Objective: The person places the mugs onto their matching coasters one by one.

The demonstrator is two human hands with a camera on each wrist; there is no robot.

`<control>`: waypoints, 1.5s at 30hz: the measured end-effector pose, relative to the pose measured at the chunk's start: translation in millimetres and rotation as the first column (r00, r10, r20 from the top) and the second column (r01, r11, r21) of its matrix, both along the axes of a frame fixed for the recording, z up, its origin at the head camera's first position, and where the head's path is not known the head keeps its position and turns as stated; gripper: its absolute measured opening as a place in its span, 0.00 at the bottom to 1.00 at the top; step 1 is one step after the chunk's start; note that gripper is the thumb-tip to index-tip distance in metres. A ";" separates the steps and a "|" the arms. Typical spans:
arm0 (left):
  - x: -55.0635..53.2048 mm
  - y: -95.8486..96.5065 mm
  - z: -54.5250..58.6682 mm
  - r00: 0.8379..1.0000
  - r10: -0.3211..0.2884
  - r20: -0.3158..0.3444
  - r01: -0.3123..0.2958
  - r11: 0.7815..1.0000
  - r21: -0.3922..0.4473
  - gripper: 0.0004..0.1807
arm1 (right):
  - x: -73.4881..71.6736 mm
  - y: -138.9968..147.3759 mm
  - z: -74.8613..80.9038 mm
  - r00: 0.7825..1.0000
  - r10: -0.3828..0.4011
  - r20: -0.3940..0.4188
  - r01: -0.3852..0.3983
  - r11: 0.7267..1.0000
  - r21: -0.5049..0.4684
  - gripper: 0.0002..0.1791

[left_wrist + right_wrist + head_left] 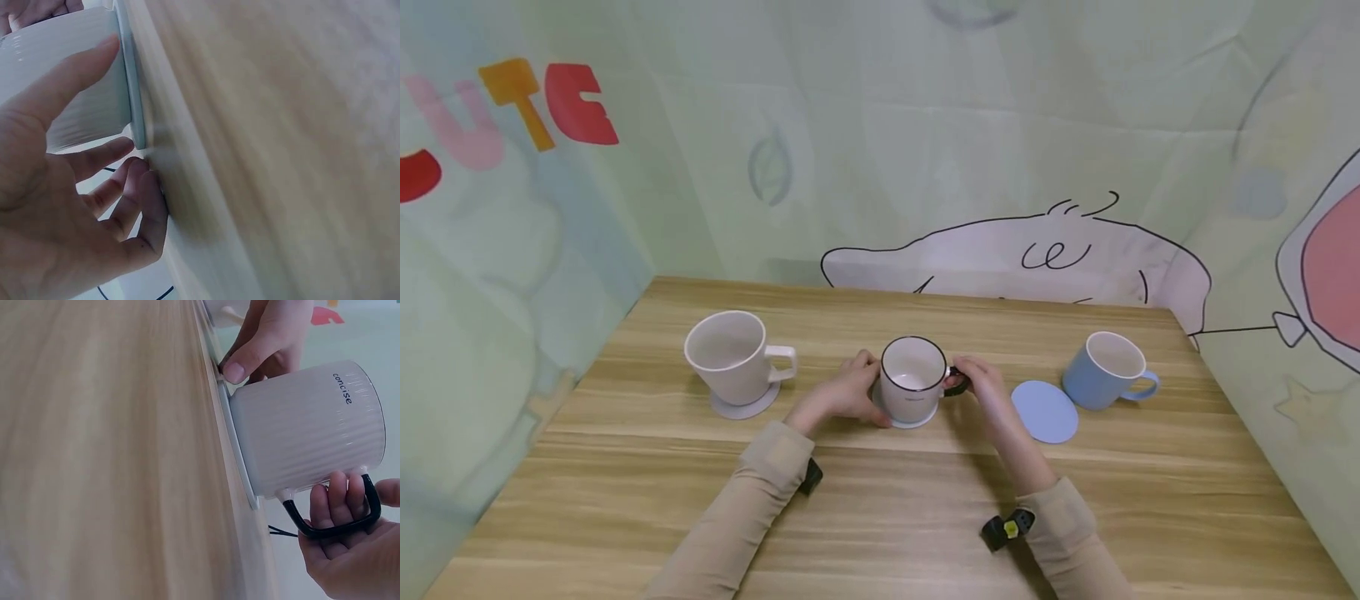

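Nearest the left wrist camera, noted left hand [50, 200] with fingers relaxed, lightly bent at the edge of a pale coaster [236, 449]. Confirmed right hand [983, 385] grasping the black handle [300, 521] of a white mug [912, 402], seated upright on that coaster. Recorded outward on the bench [865, 517]: at left, larger mug [737, 382] upon another coaster [747, 411]; at right, blue mug [1090, 383] just beside blue coaster [1045, 412].

Wood-grain tbl [887, 517], pale cartoon bkdrp [880, 142]

The head view is looking down from above, toward the far edge of the wooden surface [902, 521]; both wrist views, low, close and turned sideways, are sharing the black-rimmed mug [306, 431].
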State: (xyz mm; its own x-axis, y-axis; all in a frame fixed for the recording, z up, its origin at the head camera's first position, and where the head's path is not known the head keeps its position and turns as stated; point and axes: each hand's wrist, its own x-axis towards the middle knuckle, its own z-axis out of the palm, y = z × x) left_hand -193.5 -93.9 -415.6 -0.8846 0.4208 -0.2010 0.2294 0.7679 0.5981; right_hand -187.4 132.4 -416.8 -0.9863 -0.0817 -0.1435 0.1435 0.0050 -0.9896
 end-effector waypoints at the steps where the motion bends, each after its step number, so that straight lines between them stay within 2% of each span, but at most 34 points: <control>1: 0.2 0.1 0.2 1.000 0.002 0.002 -0.002 1.000 -0.003 0.48 | 0.3 0.1 0.5 1.000 0.004 -0.001 -0.004 1.000 0.003 0.14; 8: 5.1 0.8 1.9 1.000 0.018 0.008 -0.019 1.000 0.021 0.53 | 1.3 2.0 1.5 0.998 0.055 -0.036 -0.051 0.992 0.116 0.14; 16: 12.8 0.6 2.5 0.998 0.058 -0.032 -0.054 0.993 0.101 0.55 | 4.0 6.0 4.7 0.991 0.117 -0.060 -0.095 0.953 0.287 0.18; 23: 20.0 2.3 3.2 0.993 0.101 -0.061 -0.091 0.986 0.138 0.56 | 6.4 8.7 2.6 0.982 0.166 -0.093 -0.127 0.935 0.332 0.20; 38: 32.6 4.5 8.9 0.978 0.186 -0.091 -0.170 0.971 0.166 0.57 | 19.4 26.8 7.9 0.971 0.225 -0.082 -0.172 0.893 0.415 0.24; 45: 38.2 5.9 12.6 0.968 0.222 -0.115 -0.202 0.965 0.167 0.57 | 22.4 36.6 7.7 0.960 0.276 -0.051 -0.221 0.857 0.466 0.28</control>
State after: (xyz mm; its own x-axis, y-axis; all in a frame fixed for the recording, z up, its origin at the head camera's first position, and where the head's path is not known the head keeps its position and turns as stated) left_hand -155.3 -88.0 -403.0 -0.9711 0.2371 -0.0254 0.1553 0.7095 0.6874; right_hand -165.0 169.0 -409.2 -0.9534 -0.2792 -0.1146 -0.0334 0.4749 -0.8794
